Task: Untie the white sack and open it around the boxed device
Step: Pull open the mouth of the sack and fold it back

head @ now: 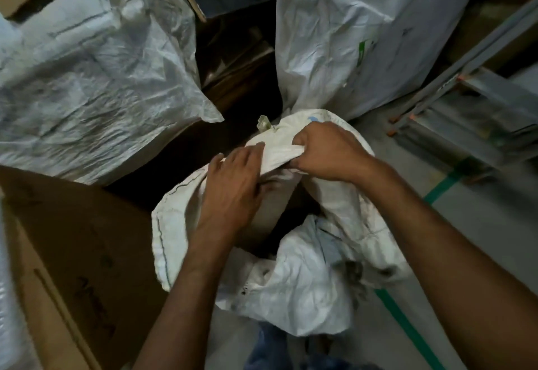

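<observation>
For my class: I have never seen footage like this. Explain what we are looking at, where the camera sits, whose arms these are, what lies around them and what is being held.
There is no machine here. The one picture comes from a camera worn on a person's head, looking forward and down, so the two bare arms entering from the bottom are the wearer's own.

Between them is a white sack, crumpled, its mouth already loosened. The right hand is shut on a fold of the sack's rim. The left hand lies spread against the rim, fingers extended, not clearly gripping. What is inside is too dark to tell.

Around it stand two larger white sacks, a cardboard box to the left, and a grey floor with green tape.
</observation>
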